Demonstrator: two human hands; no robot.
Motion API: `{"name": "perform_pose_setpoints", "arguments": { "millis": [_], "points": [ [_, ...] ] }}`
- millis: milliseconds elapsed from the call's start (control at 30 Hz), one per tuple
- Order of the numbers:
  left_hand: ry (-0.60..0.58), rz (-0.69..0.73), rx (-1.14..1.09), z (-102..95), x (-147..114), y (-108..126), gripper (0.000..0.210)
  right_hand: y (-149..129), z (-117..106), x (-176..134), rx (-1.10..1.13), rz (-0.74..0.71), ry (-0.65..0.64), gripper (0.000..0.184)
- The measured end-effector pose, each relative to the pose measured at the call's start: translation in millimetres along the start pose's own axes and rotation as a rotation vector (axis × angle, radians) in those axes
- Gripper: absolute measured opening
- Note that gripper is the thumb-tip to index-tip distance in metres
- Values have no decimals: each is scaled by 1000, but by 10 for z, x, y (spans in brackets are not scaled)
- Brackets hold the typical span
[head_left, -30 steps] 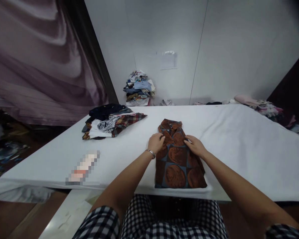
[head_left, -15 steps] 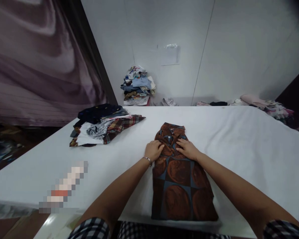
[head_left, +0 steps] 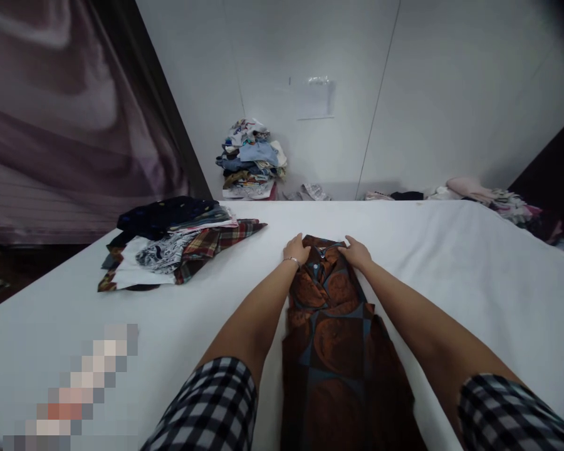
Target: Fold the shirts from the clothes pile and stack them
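A brown shirt [head_left: 336, 341] with large rust-coloured circles and blue patches lies folded lengthwise in front of me, its collar pointing away. My left hand [head_left: 297, 249], with a bracelet at the wrist, grips the left corner of the collar. At the collar's right corner, my right hand [head_left: 356, 252] has its fingers closed on the fabric. Between the hands the collar band and a pale button are visible. The shirt's lower end runs past the bottom of the view.
A white-covered table [head_left: 427, 269] bears a loose pile of clothes [head_left: 173, 244] at left. Beyond its far edge stands a tall stack of folded garments [head_left: 251, 160] by the wall, with more clothes [head_left: 493, 197] at far right. A pixelated patch [head_left: 79, 382] covers something at lower left.
Both hands have moved from the shirt's chest up to its collar corners and taken hold there. The shirt's lower part is now closer to me and less neat. The view has shifted slightly.
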State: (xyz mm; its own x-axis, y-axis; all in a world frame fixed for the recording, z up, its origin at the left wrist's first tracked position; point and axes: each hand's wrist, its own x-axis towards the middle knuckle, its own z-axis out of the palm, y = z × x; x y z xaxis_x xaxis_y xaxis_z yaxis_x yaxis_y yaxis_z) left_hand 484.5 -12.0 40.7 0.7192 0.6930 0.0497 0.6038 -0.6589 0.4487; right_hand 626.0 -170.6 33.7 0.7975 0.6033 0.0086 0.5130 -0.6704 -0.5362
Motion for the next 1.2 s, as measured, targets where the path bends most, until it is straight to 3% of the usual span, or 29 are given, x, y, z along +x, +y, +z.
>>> {"name": "perform_pose_setpoints", "arguments": {
  "millis": [200,400,533,633,733,900,967,1067,1200],
  "points": [
    [4,-142,-52,20,85,-74,29,-53,186,236,154,-100,130,41],
    [50,-218,-22,25,59,-192,32,-44,302,286,45,-85,90,35],
    [84,-212,-61,-89,-33,-163,45,-44,181,96,25,-148,88,44],
    [132,-32,-92,-204,-330,-145,45,-23,7,-238,99,-299,47,50],
    [141,215,-60,-220,-799,-158,46,38,-98,-650,184,-424,-32,49],
    [-75,370,25,-68,-1360,-212,47,116,-137,-1095,281,-376,-228,45],
    [-27,324,-21,-88,-1461,-218,41,136,-225,-1194,400,-269,-103,45],
    [168,258,-143,-228,-1670,-208,36,231,-421,-1418,522,-165,161,44],
    [210,356,-216,-383,-2196,-198,27,452,-533,-1913,410,-218,205,34]
  ]
}}
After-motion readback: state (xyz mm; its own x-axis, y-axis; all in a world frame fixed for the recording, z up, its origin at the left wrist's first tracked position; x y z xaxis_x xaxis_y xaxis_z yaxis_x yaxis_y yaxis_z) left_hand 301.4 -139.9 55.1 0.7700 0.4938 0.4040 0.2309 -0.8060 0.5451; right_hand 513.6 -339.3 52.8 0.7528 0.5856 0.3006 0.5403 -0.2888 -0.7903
